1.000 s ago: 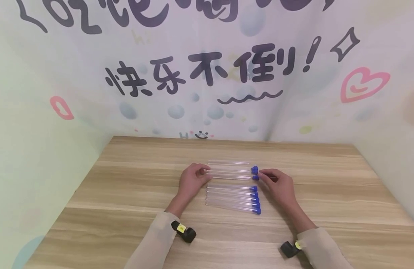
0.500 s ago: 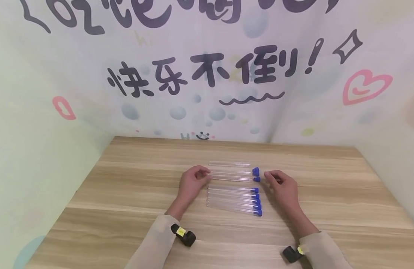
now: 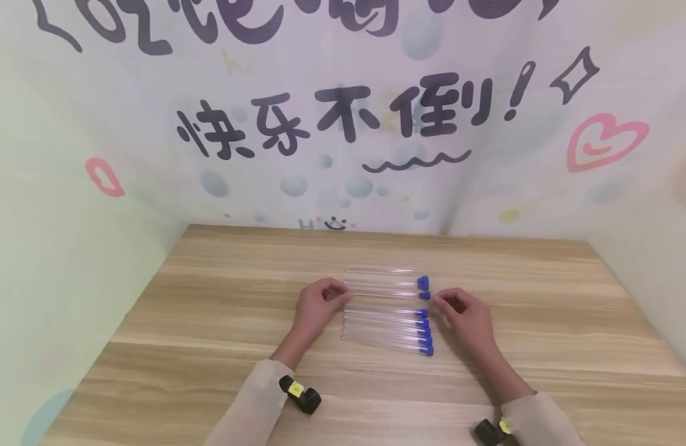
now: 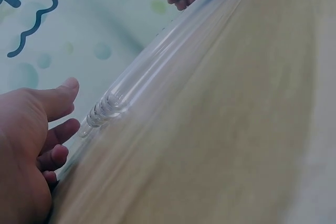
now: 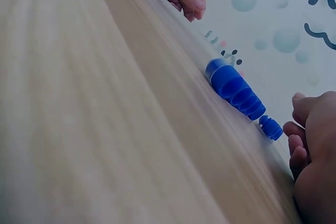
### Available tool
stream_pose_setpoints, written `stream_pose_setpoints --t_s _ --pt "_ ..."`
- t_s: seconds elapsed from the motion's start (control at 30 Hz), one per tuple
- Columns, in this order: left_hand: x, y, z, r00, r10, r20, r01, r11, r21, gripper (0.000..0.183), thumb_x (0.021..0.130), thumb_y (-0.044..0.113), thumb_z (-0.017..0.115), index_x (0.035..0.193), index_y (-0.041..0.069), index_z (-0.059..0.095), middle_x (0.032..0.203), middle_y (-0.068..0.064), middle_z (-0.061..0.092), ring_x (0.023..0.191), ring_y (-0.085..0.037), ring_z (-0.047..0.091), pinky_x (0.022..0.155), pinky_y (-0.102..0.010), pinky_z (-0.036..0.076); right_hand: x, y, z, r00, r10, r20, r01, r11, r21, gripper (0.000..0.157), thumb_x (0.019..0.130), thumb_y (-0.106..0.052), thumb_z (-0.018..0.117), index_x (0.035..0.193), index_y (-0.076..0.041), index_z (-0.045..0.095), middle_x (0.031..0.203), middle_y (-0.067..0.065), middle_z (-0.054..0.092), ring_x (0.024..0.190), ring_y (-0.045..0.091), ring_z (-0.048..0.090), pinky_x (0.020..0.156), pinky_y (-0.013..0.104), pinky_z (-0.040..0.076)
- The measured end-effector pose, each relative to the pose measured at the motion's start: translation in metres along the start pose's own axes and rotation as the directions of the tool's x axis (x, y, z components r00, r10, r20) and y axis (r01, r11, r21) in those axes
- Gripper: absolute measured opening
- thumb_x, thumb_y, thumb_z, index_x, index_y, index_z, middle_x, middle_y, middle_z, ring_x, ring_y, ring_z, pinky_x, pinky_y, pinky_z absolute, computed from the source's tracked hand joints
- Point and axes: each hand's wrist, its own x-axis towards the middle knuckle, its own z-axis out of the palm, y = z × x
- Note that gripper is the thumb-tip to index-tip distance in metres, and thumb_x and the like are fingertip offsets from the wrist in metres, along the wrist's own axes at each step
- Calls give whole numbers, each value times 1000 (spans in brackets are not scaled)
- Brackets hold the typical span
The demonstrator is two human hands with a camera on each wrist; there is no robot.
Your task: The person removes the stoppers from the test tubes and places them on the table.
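Clear test tubes lie in a row on the table. In the head view my left hand (image 3: 319,306) is at the rounded end of an uncapped test tube (image 3: 383,294), thumb and forefinger apart. A loose blue cap (image 3: 425,295) lies by that tube's mouth. My right hand (image 3: 470,316) has its fingertips right beside this cap, thumb and forefinger apart; the right wrist view shows the same hand (image 5: 317,140) with its fingers loosely bent. More blue plastic (image 3: 423,282) sits just behind, at the mouth of another test tube (image 3: 383,284).
Nearer the person lie several test tubes (image 3: 379,328) fitted with blue caps (image 3: 426,332). One bare test tube (image 3: 379,271) is farthest back. A printed cloth (image 3: 332,179) hangs behind the wooden table (image 3: 220,279).
My right hand draws back from the blue caps, then comes slightly nearer the viewer, beside the front loose cap. My left hand stays by the tube ends, shifting only slightly.
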Motion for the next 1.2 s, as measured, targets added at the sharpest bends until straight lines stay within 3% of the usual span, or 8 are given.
stream_pose_setpoints --t_s 0.37,0.57,1.2 --pt "-6 -2 -2 999 43 10 -43 999 -17 12 79 19 80 88 16 72 79 7 62 68 -14 50 61 -27 42 -3 1 0 993 -77 84 81 996 -40 23 86 -33 71 100 -15 70 91 -2 66 81 17 55 67 24 45" --pt "-6 -2 -2 998 61 18 -62 998 11 14 78 17 80 89 15 72 80 6 63 68 -14 50 62 -27 42 -3 -1 -1 990 -106 90 113 991 -67 16 87 -25 72 99 -15 70 89 -3 66 77 17 55 65 24 45" --pt "-5 -4 0 996 66 53 -69 996 49 11 78 15 80 86 16 73 76 6 61 68 -13 50 62 -27 42 -3 0 0 989 -113 99 122 988 -95 14 86 -20 73 99 -16 71 90 -4 66 75 16 54 65 25 44"
